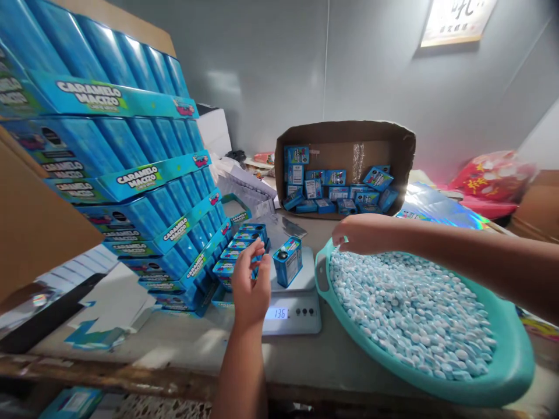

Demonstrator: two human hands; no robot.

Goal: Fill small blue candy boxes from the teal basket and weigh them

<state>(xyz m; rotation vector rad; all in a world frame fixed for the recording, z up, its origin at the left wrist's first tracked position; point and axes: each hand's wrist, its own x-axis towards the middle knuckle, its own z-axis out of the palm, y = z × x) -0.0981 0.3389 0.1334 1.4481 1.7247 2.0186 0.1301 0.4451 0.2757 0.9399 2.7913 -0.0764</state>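
A small blue candy box (288, 262) stands upright on the white digital scale (301, 311), with something pale at its top opening. The lit display reads 136. My left hand (251, 285) is just left of this box, fingers loosely bent and apart from the thumb, with nothing visible in it. Over the left rim of the turquoise basin (375, 358) is my right hand (360, 234), its fingers bent down and pinched together. What they hold, if anything, I cannot make out. Pale blue and white candies (414, 314) fill much of the basin.
A tall stack of blue display trays (144, 174) packed with boxes rises on the left. Behind my left hand sits a tray with several boxes (244, 241). An open cardboard carton (345, 131) at the back holds many loose blue boxes. A red bag (491, 177) lies at right.
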